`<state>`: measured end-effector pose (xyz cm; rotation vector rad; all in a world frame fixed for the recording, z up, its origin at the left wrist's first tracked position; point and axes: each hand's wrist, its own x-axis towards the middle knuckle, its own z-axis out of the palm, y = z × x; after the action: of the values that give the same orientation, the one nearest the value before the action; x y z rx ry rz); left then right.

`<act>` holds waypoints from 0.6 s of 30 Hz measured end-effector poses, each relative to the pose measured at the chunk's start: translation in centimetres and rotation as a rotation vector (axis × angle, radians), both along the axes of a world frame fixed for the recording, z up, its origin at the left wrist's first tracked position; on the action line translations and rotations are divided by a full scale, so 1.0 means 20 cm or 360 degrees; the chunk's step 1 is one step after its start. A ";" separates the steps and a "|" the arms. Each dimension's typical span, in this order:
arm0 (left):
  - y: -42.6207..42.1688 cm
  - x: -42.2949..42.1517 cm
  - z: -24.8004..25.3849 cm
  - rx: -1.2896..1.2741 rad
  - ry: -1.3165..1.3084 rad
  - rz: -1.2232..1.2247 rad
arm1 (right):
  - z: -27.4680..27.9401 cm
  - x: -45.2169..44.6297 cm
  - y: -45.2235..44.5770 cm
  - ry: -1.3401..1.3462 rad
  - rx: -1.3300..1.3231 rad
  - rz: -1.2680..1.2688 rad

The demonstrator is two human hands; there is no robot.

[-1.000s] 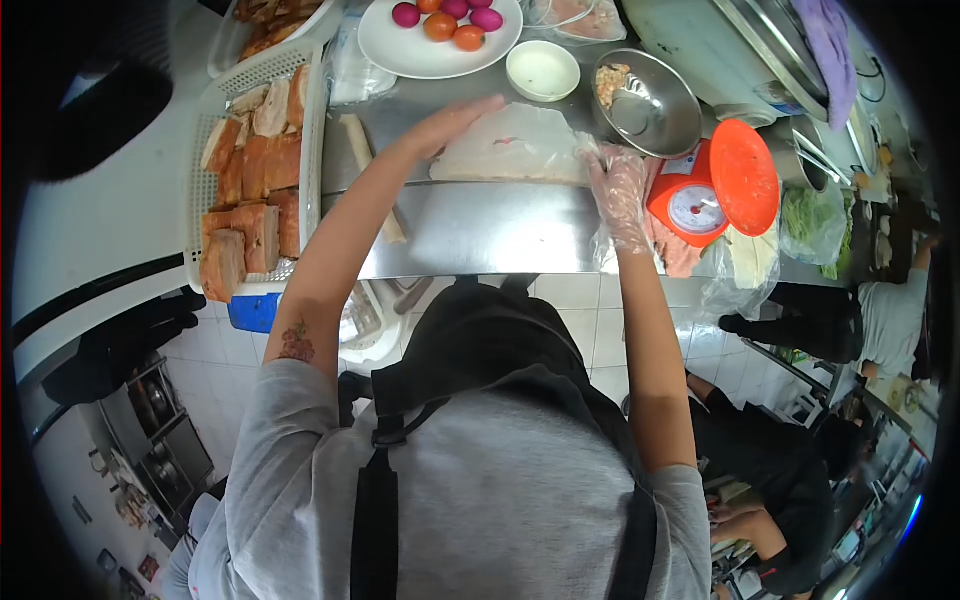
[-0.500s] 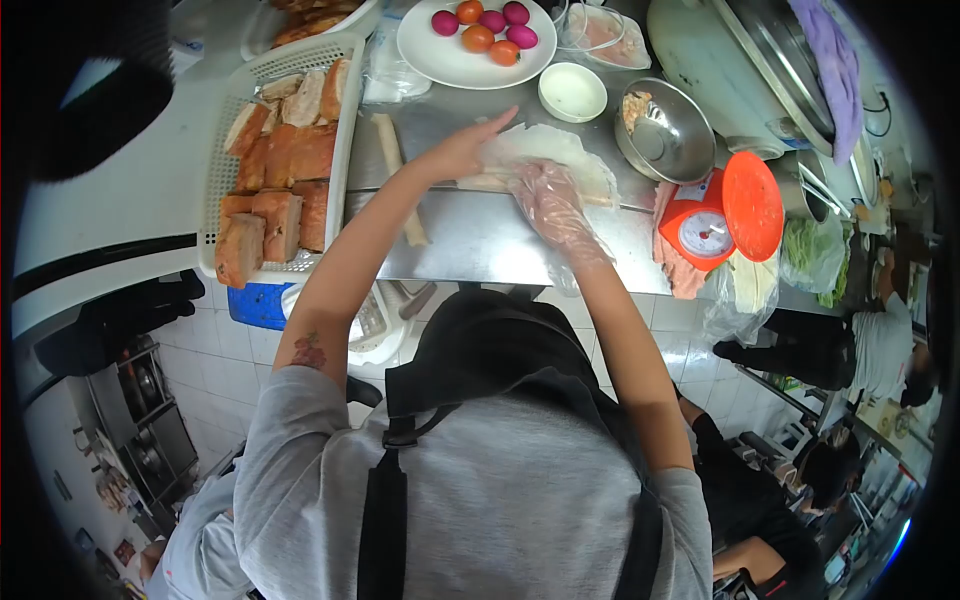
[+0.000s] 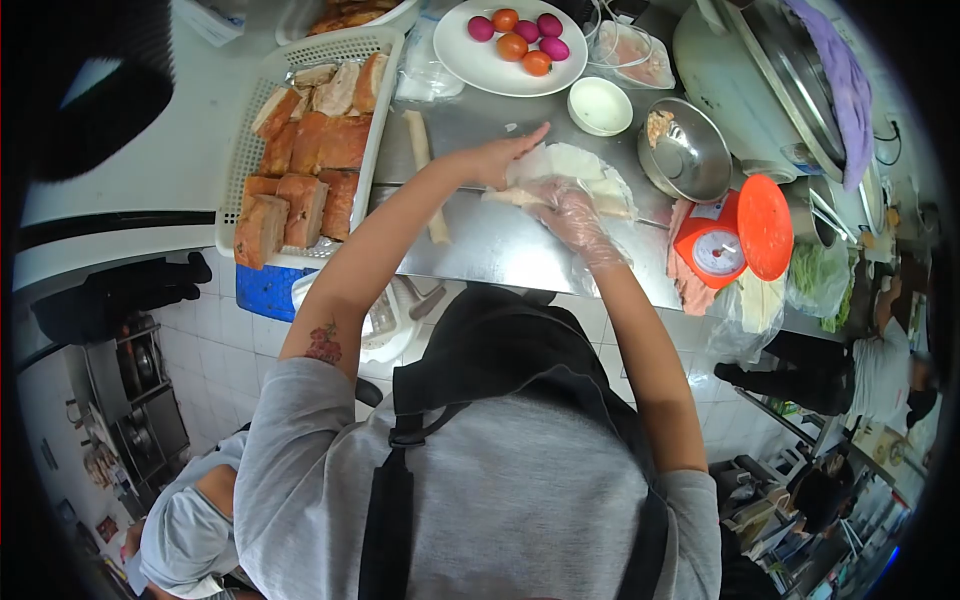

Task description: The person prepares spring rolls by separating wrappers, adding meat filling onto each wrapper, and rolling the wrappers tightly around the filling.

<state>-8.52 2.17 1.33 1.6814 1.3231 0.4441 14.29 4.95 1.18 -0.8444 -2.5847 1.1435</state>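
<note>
A thin whitish wrapper sheet (image 3: 570, 160) lies on the steel worktop, its near side folded into a long roll (image 3: 612, 207). My right hand (image 3: 572, 220), in a clear plastic glove, curls its fingers over the rolled part. At the sheet's left edge is my bare left hand (image 3: 503, 160), fingers stretched out to the upper right; its palm side is hidden. A finished long pale roll (image 3: 428, 178) lies to the left of that hand. Beyond the sheet stands a small white bowl (image 3: 600, 107) with pale contents.
At left, a white basket (image 3: 389, 130) holds browned meat slabs. A white plate (image 3: 460, 62) carries purple and orange round items. On the right are a steel bowl (image 3: 705, 165), a red scale (image 3: 715, 250) and a large pot (image 3: 725, 80). Other people stand behind and at right.
The view has shifted, so the worktop appears a little further right. The right hand's fingers now curl more over the roll; the left hand stays stretched out by the sheet's edge.
</note>
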 end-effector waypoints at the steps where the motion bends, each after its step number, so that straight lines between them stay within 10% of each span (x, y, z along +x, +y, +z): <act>1: 0.00 -0.01 0.00 -0.0069 -0.0085 -0.0011 | 0.00 0.02 -0.01 0.0009 -0.0019 0.0011; 14: -0.03 0.09 -0.08 -0.0047 -0.0314 0.0476 | 0.01 -0.10 -0.13 0.0202 -0.0292 0.0006; 18: -0.03 0.11 -0.04 0.0066 -0.0143 0.0464 | -0.07 -0.11 -0.12 0.0118 0.0375 0.0113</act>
<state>-6.35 1.49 0.43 1.4873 1.5064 0.7129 12.03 2.52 -0.29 -0.6509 -2.6389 0.8466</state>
